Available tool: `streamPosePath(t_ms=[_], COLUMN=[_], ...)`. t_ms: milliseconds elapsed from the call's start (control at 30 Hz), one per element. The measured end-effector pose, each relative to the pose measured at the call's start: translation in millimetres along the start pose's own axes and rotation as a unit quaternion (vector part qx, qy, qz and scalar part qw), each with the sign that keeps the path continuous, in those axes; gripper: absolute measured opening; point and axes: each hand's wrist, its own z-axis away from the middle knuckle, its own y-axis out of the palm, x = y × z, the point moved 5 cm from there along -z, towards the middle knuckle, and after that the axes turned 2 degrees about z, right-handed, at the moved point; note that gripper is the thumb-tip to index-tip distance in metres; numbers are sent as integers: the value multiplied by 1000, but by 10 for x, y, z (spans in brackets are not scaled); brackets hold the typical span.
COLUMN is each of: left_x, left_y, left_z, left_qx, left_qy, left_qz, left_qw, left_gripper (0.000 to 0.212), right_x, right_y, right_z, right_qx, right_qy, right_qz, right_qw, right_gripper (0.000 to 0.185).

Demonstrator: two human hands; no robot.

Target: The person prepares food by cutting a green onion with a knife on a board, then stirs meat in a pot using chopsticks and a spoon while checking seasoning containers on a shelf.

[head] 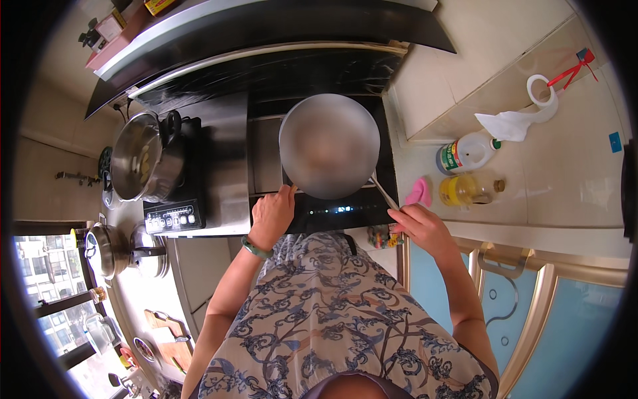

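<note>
Before me a round wok [329,189] sits over the hob [259,107]; its inside is blurred, so I cannot tell what is in it. My left hand [273,214], with a green bangle [255,248] at the wrist, is closed around a wooden handle [294,188] at the wok's lower left. My right hand [422,227] grips the slim metal handle of a utensil [385,192] that reaches up to the wok's lower right rim. The utensil's far end is hidden. Between my hands the hob's control panel [326,211] is lit.
At left, a steel pot [172,174] with pale pieces in liquid stands on an induction cooker [172,218]. An oil bottle [466,189], a larger bottle [463,154] and a pink cloth [418,191] are at right. A range hood [279,25] overhangs the back.
</note>
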Motion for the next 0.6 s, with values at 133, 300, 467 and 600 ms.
streamPosePath(t_ms=[133, 300, 467, 600], left_x=[48, 55, 43, 35], left_y=[42, 35, 13, -30], left_z=[54, 129, 176, 182], left_qx=[5, 16, 39, 42], left_qy=[-6, -8, -14, -4], left_qz=[-20, -26, -17, -11], left_qw=[1000, 1000, 999, 999], left_gripper=[20, 18, 17, 16], right_x=[50, 58, 61, -33], right_y=[-35, -45, -48, -140], right_z=[-181, -191, -153, -201], right_qx=[-11, -3, 15, -36], right_qy=[-4, -10, 26, 53], right_qz=[-3, -4, -34, -57], right_qw=[1000, 1000, 999, 996], right_gripper=[42, 41, 42, 37])
